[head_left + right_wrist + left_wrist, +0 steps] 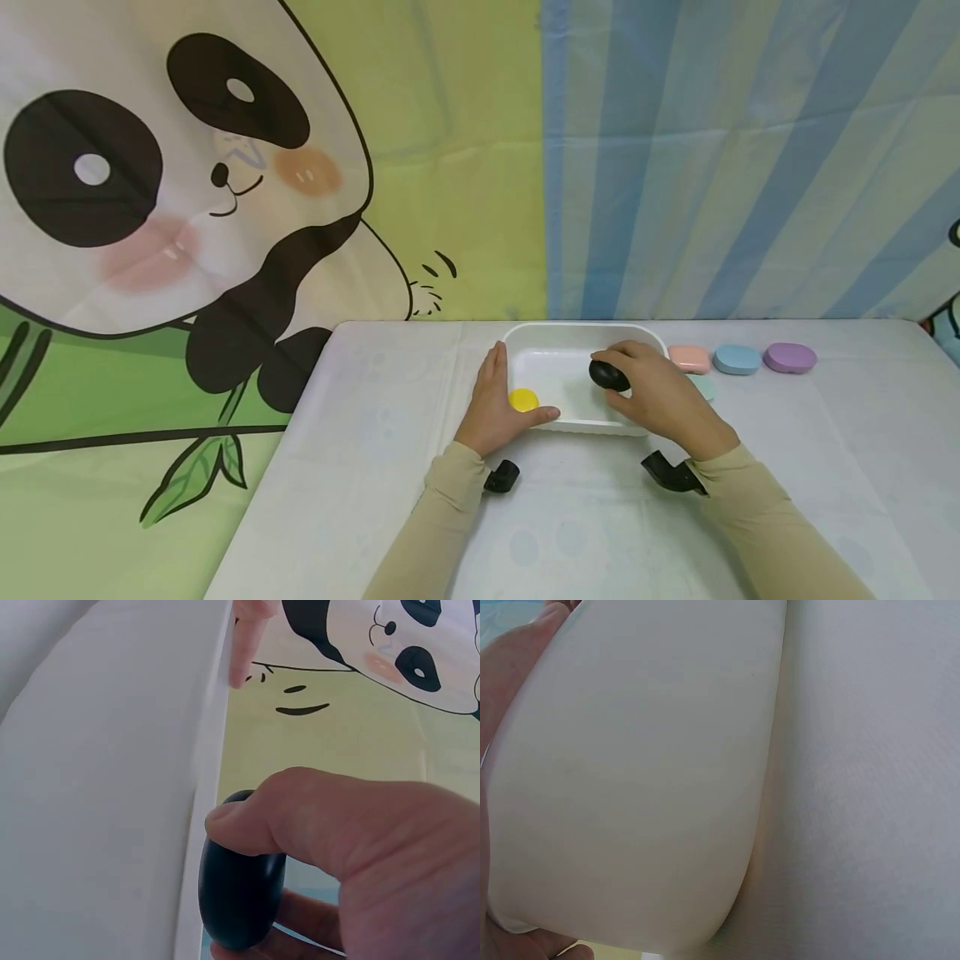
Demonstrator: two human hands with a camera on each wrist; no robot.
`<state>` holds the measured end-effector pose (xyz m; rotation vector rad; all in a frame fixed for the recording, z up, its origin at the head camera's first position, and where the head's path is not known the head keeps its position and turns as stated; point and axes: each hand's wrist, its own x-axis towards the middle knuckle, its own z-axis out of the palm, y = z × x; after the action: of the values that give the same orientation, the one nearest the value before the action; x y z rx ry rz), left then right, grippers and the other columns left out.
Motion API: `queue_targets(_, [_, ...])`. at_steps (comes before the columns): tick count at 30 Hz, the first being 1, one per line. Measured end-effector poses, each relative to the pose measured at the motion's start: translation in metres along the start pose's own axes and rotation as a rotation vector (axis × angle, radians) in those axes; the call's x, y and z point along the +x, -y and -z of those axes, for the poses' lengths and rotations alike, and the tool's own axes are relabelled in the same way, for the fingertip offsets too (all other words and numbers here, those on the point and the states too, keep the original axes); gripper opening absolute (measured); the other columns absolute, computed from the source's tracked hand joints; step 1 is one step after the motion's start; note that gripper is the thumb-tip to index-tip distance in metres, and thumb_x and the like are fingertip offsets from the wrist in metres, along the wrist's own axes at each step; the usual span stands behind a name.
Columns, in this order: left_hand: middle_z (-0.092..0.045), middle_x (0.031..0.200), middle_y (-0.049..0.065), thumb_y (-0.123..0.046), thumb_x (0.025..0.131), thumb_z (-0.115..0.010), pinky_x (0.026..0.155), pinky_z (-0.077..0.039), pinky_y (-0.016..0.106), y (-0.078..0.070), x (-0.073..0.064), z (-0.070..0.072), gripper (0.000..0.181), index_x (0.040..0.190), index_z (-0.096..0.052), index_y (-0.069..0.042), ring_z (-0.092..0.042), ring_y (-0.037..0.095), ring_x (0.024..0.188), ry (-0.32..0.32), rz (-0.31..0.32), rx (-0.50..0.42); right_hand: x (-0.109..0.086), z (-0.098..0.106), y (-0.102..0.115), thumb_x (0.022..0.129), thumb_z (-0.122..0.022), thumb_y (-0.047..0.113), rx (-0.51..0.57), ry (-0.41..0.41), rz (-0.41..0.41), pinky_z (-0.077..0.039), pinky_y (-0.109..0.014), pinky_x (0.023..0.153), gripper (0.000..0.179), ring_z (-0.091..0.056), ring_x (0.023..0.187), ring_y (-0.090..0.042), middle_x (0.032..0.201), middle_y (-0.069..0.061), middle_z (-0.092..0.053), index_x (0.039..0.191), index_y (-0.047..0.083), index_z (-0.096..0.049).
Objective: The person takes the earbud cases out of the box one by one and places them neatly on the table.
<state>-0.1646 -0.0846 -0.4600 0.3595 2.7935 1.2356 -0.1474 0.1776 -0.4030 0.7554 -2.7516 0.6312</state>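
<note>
I see a smooth, dark oval piece [609, 376] with a soft sheen, pinched between the thumb and fingers of the right hand [663, 393] over the white tray's [558, 375] right half. A yellow round piece [523, 400] sits in its near left corner, where the left hand [498, 407] rests straight-fingered against the side. The tray stands near the far edge of my pale counter [585, 533], before a panda backdrop [465, 125].

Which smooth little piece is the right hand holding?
The smooth black oval, pinched in the bare right hand. The round yellow piece lies inside the white rectangular tray; pink, blue, purple and mint pieces sit beside it.
</note>
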Motion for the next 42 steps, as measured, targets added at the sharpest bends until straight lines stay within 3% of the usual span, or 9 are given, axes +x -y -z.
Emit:
queue_targets(9, [-0.005,0.169,0.011,-0.066,0.07,-0.082,0.121,-0.021,0.048,-0.001,0.0,0.001,0.133,0.163,-0.002,-0.014,-0.01,0.025,0.153,0.001,0.015,-0.003,-0.012,0.01,-0.006,0.077,-0.076,0.001,-0.027,-0.042,0.02,-0.057,-0.045,0.08,0.045,-0.064,0.104,-0.031,0.123,-0.018,-0.062,0.121,0.002,-0.067])
queue_targets(19, [-0.006,0.168,0.011,-0.066,0.07,-0.082,0.121,-0.022,0.049,-0.001,0.0,-0.001,0.133,0.163,-0.003,-0.013,-0.012,0.027,0.153,-0.001,0.015,0.003,-0.026,0.024,-0.012,0.078,-0.075,0.004,-0.056,0.01,-0.069,-0.056,-0.052,0.085,0.045,-0.061,0.109,-0.037,0.123,-0.019,-0.063,0.122,0.002,-0.066])
queue_targets(30, [-0.005,0.169,0.01,-0.067,0.07,-0.082,0.121,-0.021,0.047,0.0,0.001,-0.001,0.134,0.163,-0.001,-0.014,-0.011,0.024,0.153,0.004,0.022,0.001,-0.042,0.037,-0.022,0.076,-0.075,0.001,-0.071,-0.01,-0.099,-0.056,-0.051,0.073,0.05,-0.063,0.103,-0.039,0.127,-0.022,-0.06,0.125,0.003,-0.063])
queue_targets(37, [-0.006,0.169,0.01,-0.066,0.07,-0.082,0.121,-0.022,0.048,0.001,0.001,-0.002,0.133,0.163,-0.003,-0.013,-0.012,0.026,0.153,-0.002,0.015,-0.005,-0.05,0.04,-0.033,0.073,-0.079,-0.001,-0.097,-0.065,-0.054,-0.056,-0.052,0.072,0.049,-0.064,0.101,-0.04,0.123,-0.02,-0.062,0.119,0.004,-0.065])
queue_targets(42, [-0.006,0.168,0.01,-0.066,0.07,-0.082,0.12,-0.022,0.049,0.001,0.001,-0.002,0.133,0.163,-0.003,-0.013,-0.012,0.026,0.153,-0.003,0.013,-0.008,-0.056,0.044,-0.04,0.072,-0.08,-0.001,-0.114,-0.04,-0.069,-0.056,-0.054,0.072,0.052,-0.063,0.1,-0.041,0.123,-0.022,-0.061,0.121,0.002,-0.063])
